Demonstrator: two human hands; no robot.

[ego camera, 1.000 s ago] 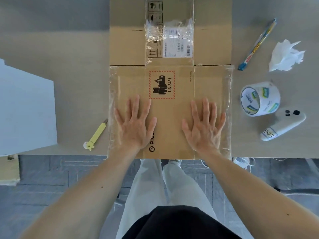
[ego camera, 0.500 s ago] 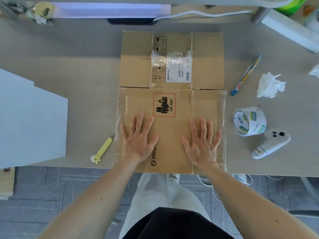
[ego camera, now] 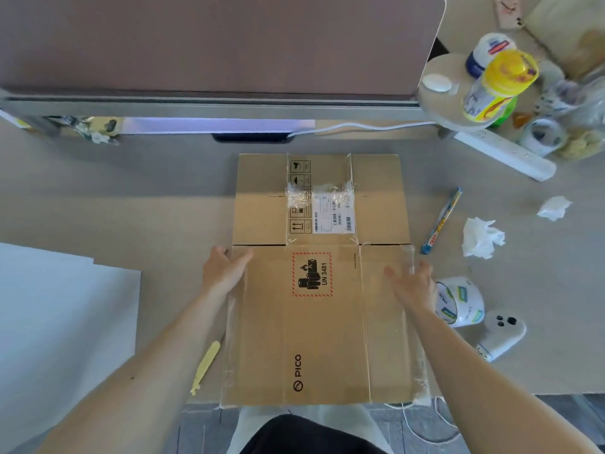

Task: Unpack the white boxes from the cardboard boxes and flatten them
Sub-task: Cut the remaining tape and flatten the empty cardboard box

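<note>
A flattened brown cardboard box [ego camera: 322,339] lies in the middle of the desk, its near end over the desk's front edge. It carries a PICO logo, a red UN 3481 label and clear tape along its sides. My left hand [ego camera: 224,271] holds the box's left edge near the cross fold, thumb on top. At the right edge my right hand [ego camera: 412,285] does the same, blurred by motion. A large white box [ego camera: 65,322] stands at the left.
A yellow utility knife [ego camera: 204,368] lies just left of the cardboard. To the right are a tape roll [ego camera: 460,303], a white controller [ego camera: 501,335], a pen [ego camera: 442,221] and crumpled tissues [ego camera: 481,237]. A power strip [ego camera: 504,155] and bottles [ego camera: 497,86] sit at the back right.
Both hands have left the top of the cardboard, where they pressed flat, and moved out and forward to its left and right edges. My head has lifted, showing more of the desk.
</note>
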